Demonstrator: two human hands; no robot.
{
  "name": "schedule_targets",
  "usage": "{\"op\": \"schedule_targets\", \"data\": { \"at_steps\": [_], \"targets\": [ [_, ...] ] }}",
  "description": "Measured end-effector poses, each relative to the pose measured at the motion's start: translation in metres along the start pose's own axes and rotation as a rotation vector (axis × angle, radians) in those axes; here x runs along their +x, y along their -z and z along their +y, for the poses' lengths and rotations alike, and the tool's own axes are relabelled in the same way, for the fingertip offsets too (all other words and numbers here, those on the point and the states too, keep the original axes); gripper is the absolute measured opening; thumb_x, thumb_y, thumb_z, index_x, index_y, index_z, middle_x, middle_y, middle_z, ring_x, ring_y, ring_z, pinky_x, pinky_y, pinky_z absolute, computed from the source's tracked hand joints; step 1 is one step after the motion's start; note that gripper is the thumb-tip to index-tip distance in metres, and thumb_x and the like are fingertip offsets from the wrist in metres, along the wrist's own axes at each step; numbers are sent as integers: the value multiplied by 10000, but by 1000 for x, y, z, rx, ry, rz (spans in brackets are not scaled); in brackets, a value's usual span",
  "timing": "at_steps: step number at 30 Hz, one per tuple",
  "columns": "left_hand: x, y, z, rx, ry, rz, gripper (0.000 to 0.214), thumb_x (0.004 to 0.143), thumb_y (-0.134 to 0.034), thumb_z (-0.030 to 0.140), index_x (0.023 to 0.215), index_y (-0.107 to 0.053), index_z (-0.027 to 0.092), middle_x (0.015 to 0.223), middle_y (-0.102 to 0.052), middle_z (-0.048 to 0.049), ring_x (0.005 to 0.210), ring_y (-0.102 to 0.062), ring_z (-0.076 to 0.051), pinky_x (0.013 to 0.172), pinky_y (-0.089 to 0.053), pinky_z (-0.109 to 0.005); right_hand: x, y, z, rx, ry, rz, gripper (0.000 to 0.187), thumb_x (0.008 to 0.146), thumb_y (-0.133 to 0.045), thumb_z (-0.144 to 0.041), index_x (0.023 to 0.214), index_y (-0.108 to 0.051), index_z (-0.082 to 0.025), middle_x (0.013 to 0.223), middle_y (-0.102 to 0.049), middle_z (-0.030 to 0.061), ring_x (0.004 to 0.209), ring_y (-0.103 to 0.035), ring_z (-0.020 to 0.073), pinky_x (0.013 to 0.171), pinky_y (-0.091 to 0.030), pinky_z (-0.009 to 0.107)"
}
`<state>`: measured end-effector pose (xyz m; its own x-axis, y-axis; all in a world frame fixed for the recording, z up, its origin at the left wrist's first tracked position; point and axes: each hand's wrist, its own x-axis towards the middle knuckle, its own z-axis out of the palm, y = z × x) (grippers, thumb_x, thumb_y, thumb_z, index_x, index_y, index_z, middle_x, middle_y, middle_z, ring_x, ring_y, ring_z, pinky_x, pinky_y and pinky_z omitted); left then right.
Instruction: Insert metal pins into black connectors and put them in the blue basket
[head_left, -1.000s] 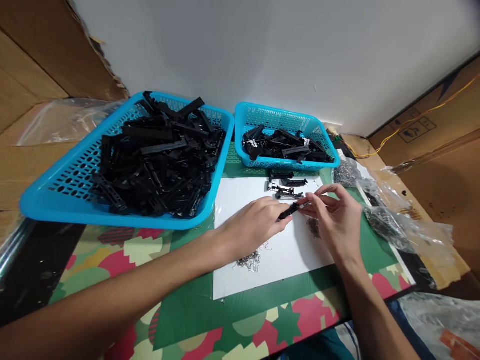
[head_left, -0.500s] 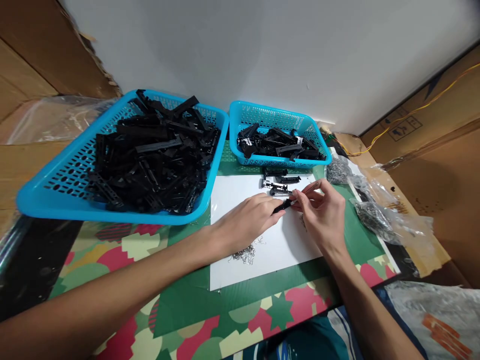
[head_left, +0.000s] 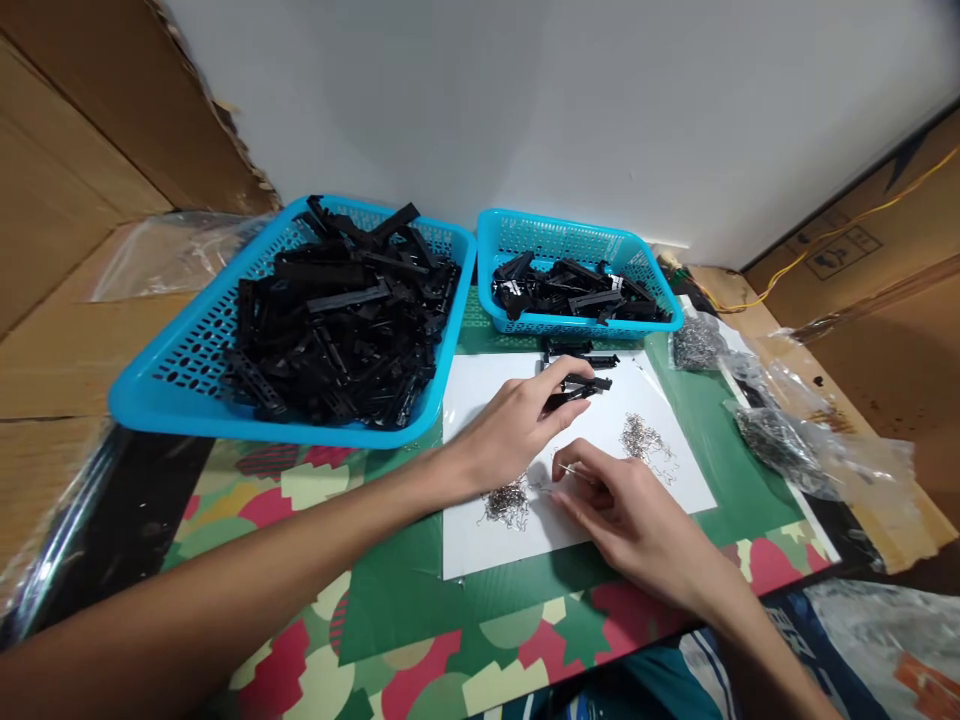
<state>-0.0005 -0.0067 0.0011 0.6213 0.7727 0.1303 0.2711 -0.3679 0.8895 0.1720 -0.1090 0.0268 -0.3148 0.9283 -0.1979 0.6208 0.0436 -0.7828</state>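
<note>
My left hand [head_left: 510, 430] reaches over the white sheet [head_left: 469, 555], thumb and forefinger curled round a black plastic part [head_left: 553, 402]. Right beside its fingertips lie more black parts [head_left: 589, 384], some with pale metal on them. Lower on the sheet my right hand [head_left: 626, 510] is closed on what look like thin metal tweezers [head_left: 571, 470], mostly hidden by the fingers. Close to it, a pile of small bent wire pieces [head_left: 508, 503] lies on the left, and a second wire pile [head_left: 641, 438] on the right.
A large blue basket [head_left: 161, 385] heaped with black parts stands at the left. Behind the sheet is a smaller blue basket [head_left: 581, 222] holding similar parts. Clear bags of small metal pieces [head_left: 776, 445] lie at the right, near cardboard [head_left: 870, 340]. A wall [head_left: 480, 110] rises behind.
My left hand has moved up toward the loose black parts. My right hand has drawn away, down and toward the left wire pile, uncovering the right pile. The view has shifted slightly.
</note>
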Motion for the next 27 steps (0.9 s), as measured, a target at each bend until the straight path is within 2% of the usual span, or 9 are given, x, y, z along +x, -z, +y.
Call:
{"op": "schedule_targets", "data": {
  "at_steps": [3,6,14,18,21,27],
  "targets": [
    [1,1,1,-48,-20,7,184,1071,-548,343,1189,-653,248,836,-619,41,647,-466,-125,649,-392,-264,3,-3,2,-48,-53,14,125,1004,-605,-209,1087,-693,-244,608,-466,-76,546,-423,131,545,-289,259],
    [2,1,1,-101,-27,4,185,1076,-534,343,1114,-666,220,850,-620,35,666,-453,-122,672,-396,-265,8,-6,3,-81,-69,28,120,995,-630,-219,1022,-747,-229,608,-552,-57,545,-478,135,558,-320,260],
    [3,0,-2,-165,-57,-3,230,1086,-538,299,1194,-721,212,1067,-705,-17,822,-571,-151,773,-465,-290,5,-12,9,-248,-4,64,147,1031,-579,-212,949,-701,-226,698,-670,-15,575,-547,153,581,-342,276],
    [3,0,-4,-158,-85,-14,268,1064,-585,257,1226,-793,215,985,-663,-46,881,-617,-175,819,-509,-311,1,-18,16,-388,19,115,174,1060,-529,-269,965,-662,-210,774,-712,47,623,-596,191,586,-332,304],
    [3,0,-5,-160,-89,-44,259,1062,-591,269,1203,-802,214,976,-639,-48,893,-627,-176,808,-527,-306,-3,-16,14,-331,-37,132,201,1066,-510,-291,933,-637,-210,689,-645,16,567,-530,170,562,-310,300],
    [2,0,-4,-160,-69,-42,270,1076,-559,301,1162,-793,197,1066,-666,-61,924,-640,-176,784,-533,-297,-6,5,8,3,-118,126,191,1075,-517,-354,1009,-642,-226,590,-416,-77,525,-384,129,511,-264,272]
  ]
}}
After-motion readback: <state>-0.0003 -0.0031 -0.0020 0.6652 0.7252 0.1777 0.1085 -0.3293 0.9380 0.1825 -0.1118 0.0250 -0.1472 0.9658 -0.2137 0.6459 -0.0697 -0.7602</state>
